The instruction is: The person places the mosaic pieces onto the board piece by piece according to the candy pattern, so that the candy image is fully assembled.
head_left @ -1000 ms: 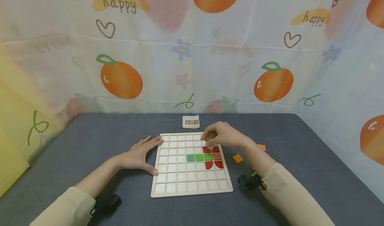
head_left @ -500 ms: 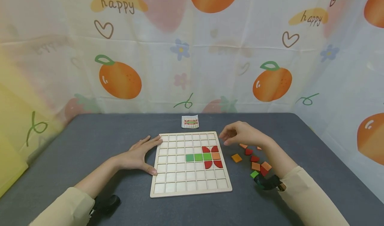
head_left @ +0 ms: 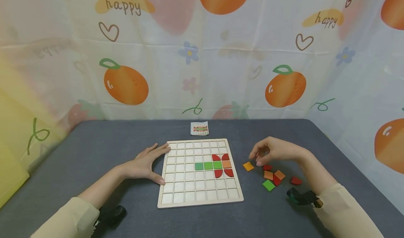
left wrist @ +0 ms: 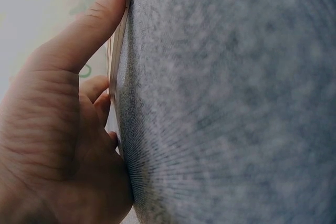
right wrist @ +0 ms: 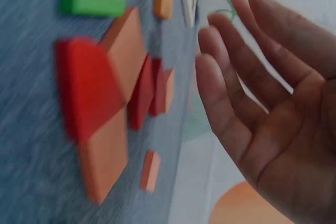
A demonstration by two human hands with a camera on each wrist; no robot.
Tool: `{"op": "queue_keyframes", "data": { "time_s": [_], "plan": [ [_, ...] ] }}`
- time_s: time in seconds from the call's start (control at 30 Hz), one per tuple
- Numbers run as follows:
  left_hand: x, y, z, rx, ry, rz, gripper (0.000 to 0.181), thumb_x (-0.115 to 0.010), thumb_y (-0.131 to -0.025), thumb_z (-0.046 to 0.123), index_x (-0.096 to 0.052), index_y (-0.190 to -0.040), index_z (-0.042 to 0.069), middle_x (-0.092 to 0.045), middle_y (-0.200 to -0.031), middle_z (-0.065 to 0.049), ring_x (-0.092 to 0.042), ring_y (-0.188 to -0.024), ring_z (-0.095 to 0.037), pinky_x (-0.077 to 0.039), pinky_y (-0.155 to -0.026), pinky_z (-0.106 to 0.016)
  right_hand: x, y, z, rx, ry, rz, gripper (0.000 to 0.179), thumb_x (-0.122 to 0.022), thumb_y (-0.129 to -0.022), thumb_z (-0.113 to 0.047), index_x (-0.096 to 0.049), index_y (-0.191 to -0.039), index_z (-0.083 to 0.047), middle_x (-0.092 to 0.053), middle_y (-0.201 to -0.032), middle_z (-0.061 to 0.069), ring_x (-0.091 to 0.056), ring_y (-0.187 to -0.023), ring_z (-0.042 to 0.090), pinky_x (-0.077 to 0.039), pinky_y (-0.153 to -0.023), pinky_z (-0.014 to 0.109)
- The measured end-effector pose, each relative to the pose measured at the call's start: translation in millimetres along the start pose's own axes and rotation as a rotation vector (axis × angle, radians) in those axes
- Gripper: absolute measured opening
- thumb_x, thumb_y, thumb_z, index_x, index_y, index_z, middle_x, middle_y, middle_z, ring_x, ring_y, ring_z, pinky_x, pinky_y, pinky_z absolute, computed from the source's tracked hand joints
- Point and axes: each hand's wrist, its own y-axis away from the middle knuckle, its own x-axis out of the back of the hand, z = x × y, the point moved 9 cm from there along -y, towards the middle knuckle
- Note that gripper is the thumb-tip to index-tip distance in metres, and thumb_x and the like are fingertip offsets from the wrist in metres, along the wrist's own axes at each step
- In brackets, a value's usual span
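Note:
A wooden grid board (head_left: 184, 186) lies on the table in the head view. Three green square tiles (head_left: 208, 165) run in a row on it, ending at an orange square (head_left: 226, 164) with several red quarter-round tiles (head_left: 218, 173) around it. My left hand (head_left: 144, 165) rests spread along the board's left edge, thumb and fingers apart; the left wrist view shows its thumb (left wrist: 92, 30) against the rim. My right hand (head_left: 279, 149) hovers over loose tiles right of the board. In the right wrist view its relaxed fingers (right wrist: 212, 85) hold nothing.
Loose tiles beside the board include a yellow-orange square (head_left: 248, 166), a green square (head_left: 269, 185), an orange square (head_left: 279, 174) and a red rounded piece (head_left: 296, 180). A small pattern card (head_left: 199, 128) lies behind the board. A printed curtain (head_left: 227, 66) hangs beyond the table.
My right hand has moved from above the board's upper right out to the right, over the loose tiles, some of which have come into view. The left hand stays at the board's edge.

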Motion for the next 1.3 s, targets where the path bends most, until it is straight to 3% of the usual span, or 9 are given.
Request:
{"op": "queue_keyframes", "data": {
  "time_s": [0.03,0.2,0.47,0.77,1.07,1.3],
  "plan": [
    [0.0,-0.1,-0.3,0.000,-0.001,0.000,0.114,-0.086,-0.067,0.052,-0.028,-0.157,0.012,-0.015,-0.168,-0.012,-0.003,-0.153,-0.049,-0.009,-0.111,-0.077,-3,2.2,1,0.007,-0.013,-0.025,0.029,-0.075,-0.087,-0.017,-0.071,-0.113,-0.005,-0.068,-0.112,0.018,-0.066,-0.090,0.014,-0.058,-0.076,0.028],
    [-1.0,-1.2,-2.4,0.003,0.007,-0.005,0.114,-0.085,-0.067,0.052,-0.028,-0.157,0.012,-0.014,-0.168,-0.011,-0.002,-0.153,-0.048,-0.007,-0.111,-0.077,-17,14.7,6,0.009,-0.064,-0.136,0.027,-0.075,-0.085,-0.009,-0.071,-0.111,-0.002,-0.065,-0.104,0.024,-0.062,-0.085,0.011,-0.056,-0.071,0.025],
    [0.3,-0.3,-2.2,-0.002,0.008,-0.005,0.113,-0.085,-0.067,0.052,-0.028,-0.157,0.012,-0.013,-0.168,-0.011,-0.001,-0.153,-0.049,-0.008,-0.111,-0.078,-29,25.7,8,0.053,-0.082,-0.204,0.032,-0.077,-0.079,-0.005,-0.070,-0.110,-0.002,-0.060,-0.093,0.029,-0.053,-0.078,0.006,-0.049,-0.066,0.019],
    [1.1,-0.1,-1.4,-0.007,0.008,0.001,0.114,-0.085,-0.067,0.052,-0.027,-0.157,0.014,-0.014,-0.168,-0.010,-0.002,-0.153,-0.048,-0.009,-0.110,-0.078,-40,25.1,1,0.112,-0.011,-0.268,0.044,-0.082,-0.070,-0.002,-0.066,-0.111,-0.008,-0.054,-0.099,0.021,-0.044,-0.075,0.029,-0.046,-0.066,0.020],
    [0.3,-0.5,-2.5,-0.001,0.004,-0.007,0.114,-0.085,-0.067,0.053,-0.027,-0.158,0.015,-0.014,-0.169,-0.009,-0.001,-0.153,-0.048,-0.009,-0.110,-0.078,-41,22.9,0,0.048,0.054,-0.218,0.036,-0.078,-0.072,0.004,-0.067,-0.101,-0.014,-0.057,-0.092,0.010,-0.044,-0.070,0.008,-0.044,-0.062,0.020],
    [-0.7,-0.6,-3.0,0.009,0.003,-0.007,0.114,-0.085,-0.067,0.053,-0.027,-0.157,0.015,-0.014,-0.168,-0.010,-0.002,-0.153,-0.048,-0.009,-0.110,-0.078,-38,20.0,2,0.036,0.055,-0.169,0.030,-0.080,-0.072,0.000,-0.068,-0.096,-0.012,-0.061,-0.085,0.012,-0.047,-0.066,0.006,-0.047,-0.060,0.021]
  ]
}}
